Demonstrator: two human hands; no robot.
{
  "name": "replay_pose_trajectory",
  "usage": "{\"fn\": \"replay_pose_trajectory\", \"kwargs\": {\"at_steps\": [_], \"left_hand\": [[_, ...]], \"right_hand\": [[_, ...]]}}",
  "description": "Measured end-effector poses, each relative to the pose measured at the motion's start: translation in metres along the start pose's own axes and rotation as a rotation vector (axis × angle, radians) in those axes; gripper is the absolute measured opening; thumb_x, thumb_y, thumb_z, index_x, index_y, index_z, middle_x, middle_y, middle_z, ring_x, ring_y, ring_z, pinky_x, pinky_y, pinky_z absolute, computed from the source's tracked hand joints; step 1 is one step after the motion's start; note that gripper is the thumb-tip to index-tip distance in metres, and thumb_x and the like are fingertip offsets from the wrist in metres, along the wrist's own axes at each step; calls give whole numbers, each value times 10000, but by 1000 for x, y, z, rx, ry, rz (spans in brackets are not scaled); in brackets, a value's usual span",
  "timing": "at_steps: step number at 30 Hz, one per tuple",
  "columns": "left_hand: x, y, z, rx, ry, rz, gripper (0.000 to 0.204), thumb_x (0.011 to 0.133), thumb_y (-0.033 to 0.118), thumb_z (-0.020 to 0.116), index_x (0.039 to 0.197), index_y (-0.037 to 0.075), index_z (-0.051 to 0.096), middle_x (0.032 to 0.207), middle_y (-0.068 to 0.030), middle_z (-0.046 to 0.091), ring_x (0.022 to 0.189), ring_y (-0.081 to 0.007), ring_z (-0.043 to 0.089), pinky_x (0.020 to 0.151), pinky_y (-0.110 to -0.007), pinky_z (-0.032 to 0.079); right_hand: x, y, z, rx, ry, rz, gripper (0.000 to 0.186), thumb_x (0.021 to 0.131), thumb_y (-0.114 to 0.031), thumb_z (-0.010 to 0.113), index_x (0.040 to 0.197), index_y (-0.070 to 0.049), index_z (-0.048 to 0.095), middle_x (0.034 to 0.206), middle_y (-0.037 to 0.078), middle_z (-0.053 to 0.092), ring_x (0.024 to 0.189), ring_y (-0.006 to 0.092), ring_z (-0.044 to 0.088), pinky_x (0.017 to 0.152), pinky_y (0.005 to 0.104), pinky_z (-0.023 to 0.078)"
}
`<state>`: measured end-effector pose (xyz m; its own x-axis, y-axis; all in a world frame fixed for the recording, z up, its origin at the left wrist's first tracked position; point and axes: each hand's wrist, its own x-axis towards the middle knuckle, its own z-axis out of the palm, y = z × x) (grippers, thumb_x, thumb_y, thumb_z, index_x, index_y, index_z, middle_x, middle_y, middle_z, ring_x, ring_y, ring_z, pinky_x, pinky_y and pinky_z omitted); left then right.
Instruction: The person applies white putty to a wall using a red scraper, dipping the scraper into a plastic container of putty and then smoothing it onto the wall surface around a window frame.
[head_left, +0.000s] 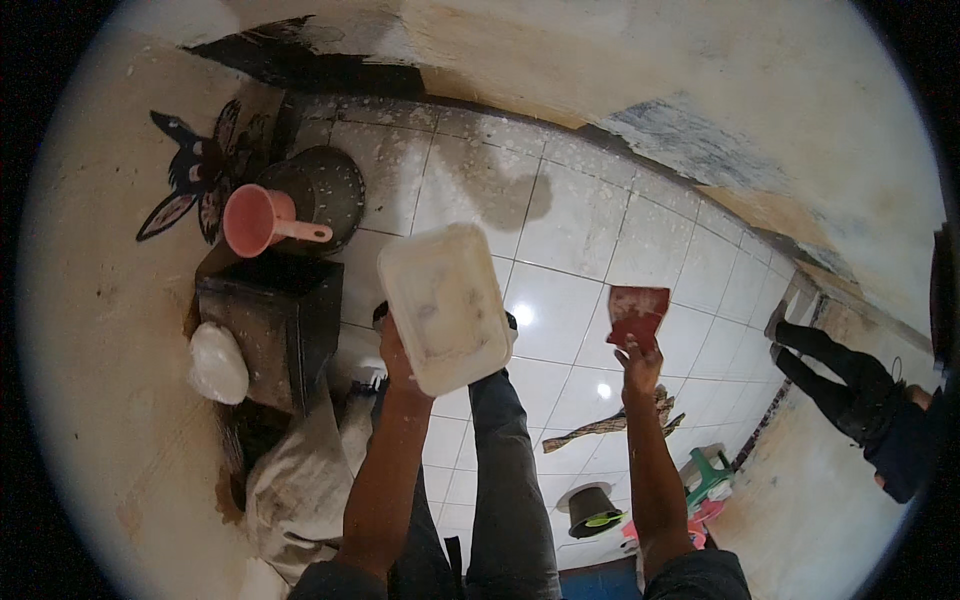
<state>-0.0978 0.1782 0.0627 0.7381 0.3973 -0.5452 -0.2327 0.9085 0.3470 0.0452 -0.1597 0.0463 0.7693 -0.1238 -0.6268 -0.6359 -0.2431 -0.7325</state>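
Head view: the left hand (395, 350) grips the white rectangular plastic tub (446, 306) at its 7 o'clock corner, near centre frame; the tub looks light but bendy and smeared, so probably slippery, and a hold under the base would be firmer; the right hand (638, 362) pinches the red flat-bladed scraper (638, 313) from below, at 3 o'clock of the tub; the blade seems thin and stiff; its handle is hidden in the fist; the tub's contents and the fingers behind it cannot be made out.

the white tray (447, 305) hides most of the left hand (393, 352); another person (868, 400) is cut off at the rim.
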Motion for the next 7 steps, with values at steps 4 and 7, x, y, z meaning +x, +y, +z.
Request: {"fn": "replay_pose_trajectory", "kwargs": {"at_steps": [4,7], "left_hand": [[2,1,42,-56,-53,40,526,960,451,441,1367,117,437,1296,-110,514,1167,-293,526,970,-461,479],[-3,5,62,-148,-106,180,473,996,363,381,1353,57,437,1259,-110,565,1121,-270,589,926,-425,519]], "right_hand": [[-22,-28,-19,18,106,-49,295,922,-169,596,1185,-39,567,1039,75,641,885,185,631,749,347,541],[-27,-35,-19,83,-13,-94,317,938,-219,588,1195,-33,570,1060,91,632,948,214,634,791,386,545]]}}
